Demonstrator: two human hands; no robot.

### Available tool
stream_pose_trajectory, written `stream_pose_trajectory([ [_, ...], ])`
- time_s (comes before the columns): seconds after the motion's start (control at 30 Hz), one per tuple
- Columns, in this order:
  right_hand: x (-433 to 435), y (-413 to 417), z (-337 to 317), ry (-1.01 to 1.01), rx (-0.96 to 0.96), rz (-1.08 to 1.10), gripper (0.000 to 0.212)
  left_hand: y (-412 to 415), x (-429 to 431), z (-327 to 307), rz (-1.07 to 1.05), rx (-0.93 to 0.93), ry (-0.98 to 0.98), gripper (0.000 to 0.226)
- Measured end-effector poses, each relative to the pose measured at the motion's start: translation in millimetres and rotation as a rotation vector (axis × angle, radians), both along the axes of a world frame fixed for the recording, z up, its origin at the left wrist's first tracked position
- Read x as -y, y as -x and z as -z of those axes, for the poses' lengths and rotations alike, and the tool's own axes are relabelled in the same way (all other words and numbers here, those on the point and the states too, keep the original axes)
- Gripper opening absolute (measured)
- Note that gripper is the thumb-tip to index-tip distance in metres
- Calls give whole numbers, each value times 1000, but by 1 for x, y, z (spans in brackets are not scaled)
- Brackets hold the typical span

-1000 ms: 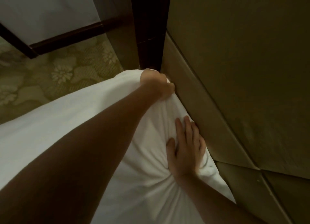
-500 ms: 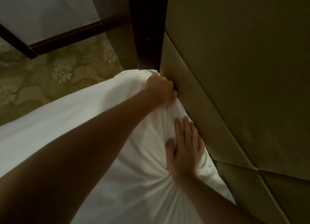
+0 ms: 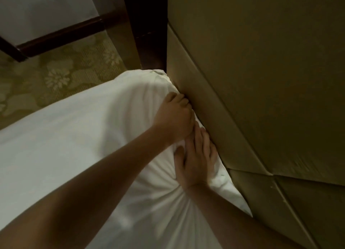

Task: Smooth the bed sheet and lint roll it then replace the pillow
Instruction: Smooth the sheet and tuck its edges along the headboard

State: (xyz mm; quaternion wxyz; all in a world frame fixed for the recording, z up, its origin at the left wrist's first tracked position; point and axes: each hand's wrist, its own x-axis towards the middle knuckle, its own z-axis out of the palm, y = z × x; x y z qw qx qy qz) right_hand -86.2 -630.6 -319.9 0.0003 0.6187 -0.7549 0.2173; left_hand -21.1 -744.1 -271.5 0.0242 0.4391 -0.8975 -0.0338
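The bed sheet is laid on the bed, against the headboard at its right. The left hand is curled into the sheet at that edge. The right hand is laid flat just before it, touching. The carpet lies to the left.

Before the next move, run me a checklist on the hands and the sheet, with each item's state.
1. Right hand flat on the sheet: ok, fingers straight, palm down.
2. Left hand has a grip on cloth: cannot tell. Its fingers curl down into the gap at the headboard and the tips are hidden.
3. Sheet smooth: not ok, creases fan out from under the right wrist.
4. Sheet edge tucked along the headboard: cannot tell, both hands cover that stretch.
5. Lint roller within reach: cannot tell, none in view.
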Motion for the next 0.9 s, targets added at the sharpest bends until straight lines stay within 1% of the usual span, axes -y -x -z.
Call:
stream_pose_trajectory([
  [0.1,2,0,-5,5,24,6,54,12,15,-7,33,107,-57,44],
  [0.17,3,0,-7,-5,24,14,54,17,16,-6,27,99,-46,39],
  [0.23,5,-2,-9,-2,12,11,52,18,13,-5,-38,56,49,38],
  [0.3,5,-2,-14,16,75,27,52,28,-3,3,-160,-22,14,38],
  [0.37,-1,0,-18,67,155,47,56,35,-31,6,-356,-203,105,41],
  [0.4,-2,1,-21,105,166,50,57,36,-38,3,-435,-318,107,46],
  [0.43,-8,1,-25,125,166,17,57,33,-48,1,-460,-417,67,49],
  [0.5,-19,5,-41,10,187,-148,60,23,-69,-5,-465,-580,-50,49],
  [0.53,-25,9,-47,-72,153,-210,62,18,-83,-8,-457,-592,-93,49],
  [0.57,-33,15,-52,-92,72,-214,58,18,-98,-12,-436,-555,-76,51],
  [0.6,-48,22,-58,-82,-5,-182,50,21,-121,-18,-404,-467,-38,53],
  [0.63,-65,32,-61,-17,-70,-102,40,26,-144,-21,-361,-392,-20,55],
  [0.67,-88,44,-60,17,-84,-36,30,35,-169,-22,-319,-347,-37,57],
  [0.7,-116,54,-58,16,-87,7,29,42,-192,-25,-259,-312,-70,60],
  [0.73,-143,63,-54,-26,-70,39,34,48,-212,-27,-196,-280,-96,65],
  [0.8,-184,80,-44,-140,-89,32,41,63,-243,-28,-121,-214,-129,71],
  [0.87,-193,90,-35,-318,-57,-10,46,78,-250,-27,-112,-153,-140,65],
  [0.9,-189,92,-32,-350,-43,-31,49,85,-245,-27,-120,-117,-164,56],
])
